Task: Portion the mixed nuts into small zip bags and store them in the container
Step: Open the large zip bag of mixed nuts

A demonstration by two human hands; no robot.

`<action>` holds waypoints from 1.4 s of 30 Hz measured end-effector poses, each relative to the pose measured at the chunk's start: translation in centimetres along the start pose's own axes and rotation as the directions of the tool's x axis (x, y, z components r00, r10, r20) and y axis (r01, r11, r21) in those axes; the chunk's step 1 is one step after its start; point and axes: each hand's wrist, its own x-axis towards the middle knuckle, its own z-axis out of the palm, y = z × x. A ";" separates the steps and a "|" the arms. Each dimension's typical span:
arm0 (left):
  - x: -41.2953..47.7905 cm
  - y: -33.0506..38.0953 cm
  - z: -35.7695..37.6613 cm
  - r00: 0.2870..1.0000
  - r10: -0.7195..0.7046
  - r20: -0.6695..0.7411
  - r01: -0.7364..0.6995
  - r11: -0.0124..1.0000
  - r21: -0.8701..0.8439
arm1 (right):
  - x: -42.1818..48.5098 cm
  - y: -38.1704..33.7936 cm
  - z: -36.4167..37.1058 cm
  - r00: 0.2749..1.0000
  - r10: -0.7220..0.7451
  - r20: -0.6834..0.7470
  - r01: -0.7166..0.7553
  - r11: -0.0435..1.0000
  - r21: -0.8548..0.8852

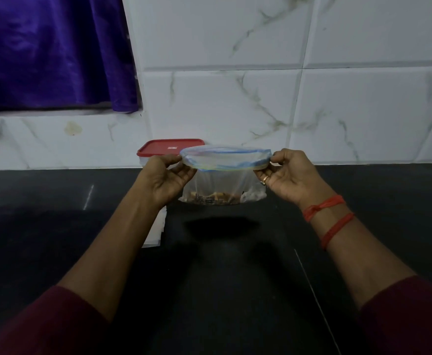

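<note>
A clear zip bag (223, 181) with a blue zip strip hangs above the black counter (56, 226), its mouth spread wide. Mixed nuts (214, 197) lie along its bottom. My left hand (167, 176) pinches the left end of the zip strip and my right hand (290, 175) pinches the right end. Behind the bag, against the wall, stands a clear container with a red lid (170, 148); the lid is on. A few flat clear bags (157, 231) lie on the counter, partly hidden under my left forearm.
White marble-look tiles (312, 98) form the wall at the counter's back edge. A purple curtain (51, 52) hangs at the upper left above a tiled ledge. A thin seam (314, 293) runs across the counter at the right.
</note>
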 end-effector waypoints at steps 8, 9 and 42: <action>0.9 -0.2 -1.0 0.994 0.031 -0.100 0.021 0.876 0.482 | 0.0 0.2 0.0 0.999 0.004 0.032 0.001 0.988 -0.154; 0.8 -0.4 -0.9 0.994 0.015 -0.112 0.044 0.863 0.503 | 0.1 0.3 0.0 1.000 0.007 0.026 -0.003 0.987 -0.161; -1.1 0.0 -0.5 0.901 0.375 0.217 -0.137 -0.230 0.964 | -1.3 -0.4 -0.3 0.872 -0.331 0.360 0.190 -0.448 -0.873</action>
